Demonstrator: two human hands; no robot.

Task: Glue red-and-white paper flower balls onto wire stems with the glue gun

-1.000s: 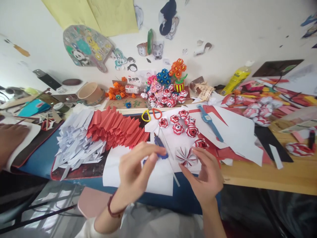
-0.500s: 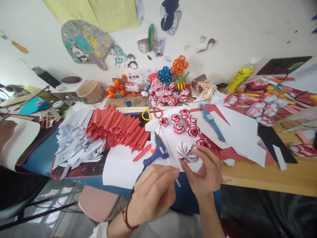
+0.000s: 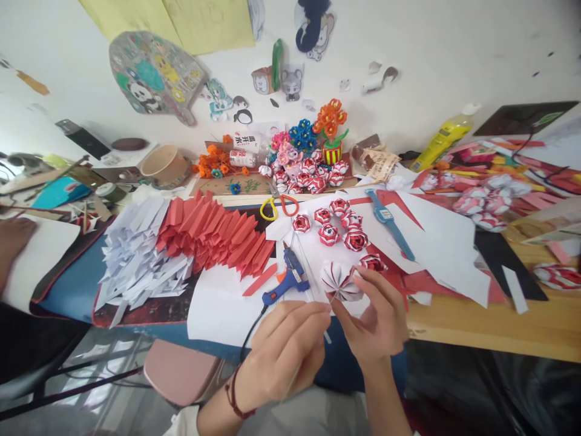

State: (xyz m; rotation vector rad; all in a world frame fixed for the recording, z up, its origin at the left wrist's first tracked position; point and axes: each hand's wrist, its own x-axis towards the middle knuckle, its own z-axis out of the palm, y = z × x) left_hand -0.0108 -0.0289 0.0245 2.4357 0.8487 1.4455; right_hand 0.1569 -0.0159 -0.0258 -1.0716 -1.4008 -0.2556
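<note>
My right hand (image 3: pixel 374 309) holds a red-and-white paper flower (image 3: pixel 339 280) between thumb and fingers, its striped side toward my left hand. Close to the flower's lower left edge, my left hand (image 3: pixel 290 348) is closed in a pinch; a thin stick seems to run through it, hard to make out. A cord bracelet is on the left wrist. A blue glue gun (image 3: pixel 287 280) lies on white paper left of the flower. Several finished red-and-white paper flowers (image 3: pixel 355 239) sit just behind it.
Piles of folded red paper (image 3: pixel 213 233) and white paper (image 3: pixel 140 248) lie on the left. Scissors (image 3: pixel 279 207) and a blue watch (image 3: pixel 390 224) lie farther back. Another person's hand (image 3: pixel 13 242) rests at the far left. A yellow bottle (image 3: pixel 442 140) leans at the back right.
My left hand's fingers have come up closer to the flower and pinch together near its edge. The flower has turned slightly in my right hand. The other person's hand shows more.
</note>
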